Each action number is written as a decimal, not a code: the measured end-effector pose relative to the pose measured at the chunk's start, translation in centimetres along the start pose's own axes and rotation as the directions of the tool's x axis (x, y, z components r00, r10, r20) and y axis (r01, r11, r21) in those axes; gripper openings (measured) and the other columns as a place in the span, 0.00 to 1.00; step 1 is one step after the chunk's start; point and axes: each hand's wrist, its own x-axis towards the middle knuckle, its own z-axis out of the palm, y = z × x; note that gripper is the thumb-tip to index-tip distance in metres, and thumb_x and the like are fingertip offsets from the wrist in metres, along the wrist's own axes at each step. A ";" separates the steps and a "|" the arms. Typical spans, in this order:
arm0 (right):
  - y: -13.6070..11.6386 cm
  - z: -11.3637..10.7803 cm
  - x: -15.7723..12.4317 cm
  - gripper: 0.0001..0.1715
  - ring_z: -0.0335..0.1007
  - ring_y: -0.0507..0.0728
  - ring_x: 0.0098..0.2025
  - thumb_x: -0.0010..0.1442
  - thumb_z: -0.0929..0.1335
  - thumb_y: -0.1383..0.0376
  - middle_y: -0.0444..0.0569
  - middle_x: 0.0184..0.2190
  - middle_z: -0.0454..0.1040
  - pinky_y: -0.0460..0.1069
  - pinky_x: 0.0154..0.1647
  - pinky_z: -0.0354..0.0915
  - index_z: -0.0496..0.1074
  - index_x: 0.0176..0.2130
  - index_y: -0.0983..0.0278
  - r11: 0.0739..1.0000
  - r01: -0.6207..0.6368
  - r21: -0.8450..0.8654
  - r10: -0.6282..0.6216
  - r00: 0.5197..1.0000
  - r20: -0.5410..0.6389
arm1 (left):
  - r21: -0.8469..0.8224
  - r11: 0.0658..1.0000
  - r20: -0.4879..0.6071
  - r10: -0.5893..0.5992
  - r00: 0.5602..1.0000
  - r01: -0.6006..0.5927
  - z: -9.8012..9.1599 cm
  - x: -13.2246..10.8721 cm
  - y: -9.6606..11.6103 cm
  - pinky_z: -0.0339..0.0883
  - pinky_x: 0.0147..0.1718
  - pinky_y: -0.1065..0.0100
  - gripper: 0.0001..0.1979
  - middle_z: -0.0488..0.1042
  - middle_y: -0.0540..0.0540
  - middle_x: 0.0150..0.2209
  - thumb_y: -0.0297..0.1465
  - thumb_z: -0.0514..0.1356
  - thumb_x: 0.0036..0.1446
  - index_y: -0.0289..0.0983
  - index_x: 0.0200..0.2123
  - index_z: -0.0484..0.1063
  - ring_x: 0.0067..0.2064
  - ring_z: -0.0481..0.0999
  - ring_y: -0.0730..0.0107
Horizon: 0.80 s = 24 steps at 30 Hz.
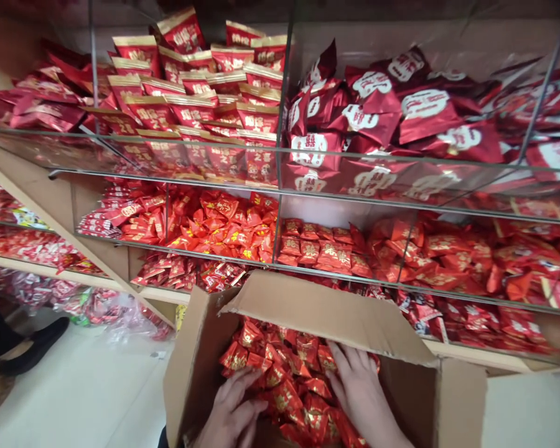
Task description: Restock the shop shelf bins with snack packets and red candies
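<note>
An open cardboard box (317, 305) stands at the bottom centre, its flaps spread. Inside lies a heap of small red packets (287, 389) with gold print. My left hand (236, 404) rests at the heap's left side, fingers somewhat bent and apart, with nothing seen in its grasp. On the right side of the heap is my right hand (357, 382), its fingers spread over the packets and the fingertips touching them. Both hands are within the box's walls.
Behind the box, shelves with clear dividers (280, 149) hold red packets with gold edges (193, 109), maroon packets (422, 106) and small red packets (224, 224). Bagged goods (107, 305) sit low on the left. A person's dark shoe (37, 345) is on the pale floor (107, 386).
</note>
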 end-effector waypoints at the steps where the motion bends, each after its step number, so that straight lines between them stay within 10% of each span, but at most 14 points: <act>1: 0.0 0.1 0.3 0.24 0.58 0.65 0.52 0.55 0.61 0.64 0.55 0.51 0.64 0.60 0.46 0.60 0.62 0.52 0.62 1.000 -0.010 0.017 0.009 1.000 0.018 | -0.017 1.000 0.023 0.025 0.999 -0.025 0.0 0.3 0.2 0.59 0.50 0.57 0.13 0.65 0.44 0.52 0.24 0.51 0.52 0.43 0.36 0.72 0.56 0.59 0.58; 10: -2.7 -2.8 -0.6 0.11 0.67 0.57 0.36 0.57 0.58 0.65 0.51 0.34 0.70 0.52 0.39 0.63 0.68 0.34 0.61 0.909 -0.120 0.399 0.078 0.990 0.121 | -0.321 0.941 0.107 -0.072 0.992 0.103 -0.8 2.7 3.2 0.57 0.53 0.62 0.17 0.65 0.45 0.53 0.26 0.52 0.54 0.45 0.48 0.67 0.55 0.62 0.64; 15: -4.8 -7.4 -0.7 0.10 0.65 0.53 0.31 0.55 0.63 0.59 0.45 0.26 0.69 0.47 0.33 0.62 0.67 0.28 0.62 0.589 -0.249 0.768 0.143 0.968 0.204 | -0.742 0.535 0.313 -0.257 0.914 0.404 -1.5 5.3 6.5 0.62 0.49 0.63 0.31 0.66 0.41 0.52 0.30 0.62 0.47 0.40 0.55 0.57 0.51 0.66 0.63; 19: -5.7 -8.5 0.6 0.12 0.62 0.51 0.26 0.49 0.68 0.57 0.43 0.22 0.68 0.45 0.28 0.60 0.68 0.26 0.64 0.303 -0.340 0.890 0.255 0.929 0.268 | -0.856 0.218 0.401 -0.290 0.869 0.468 -2.0 7.5 8.3 0.68 0.31 0.71 0.17 0.74 0.50 0.26 0.33 0.63 0.45 0.34 0.40 0.70 0.28 0.73 0.75; 24: -6.0 -8.0 1.3 0.14 0.59 0.48 0.22 0.45 0.71 0.56 0.42 0.19 0.66 0.45 0.24 0.59 0.68 0.23 0.64 0.050 -0.387 0.921 0.309 0.883 0.355 | -0.864 0.105 0.424 -0.372 0.826 0.492 -2.6 8.3 8.6 0.63 0.21 0.77 0.18 0.70 0.54 0.20 0.35 0.66 0.40 0.32 0.35 0.71 0.20 0.68 0.81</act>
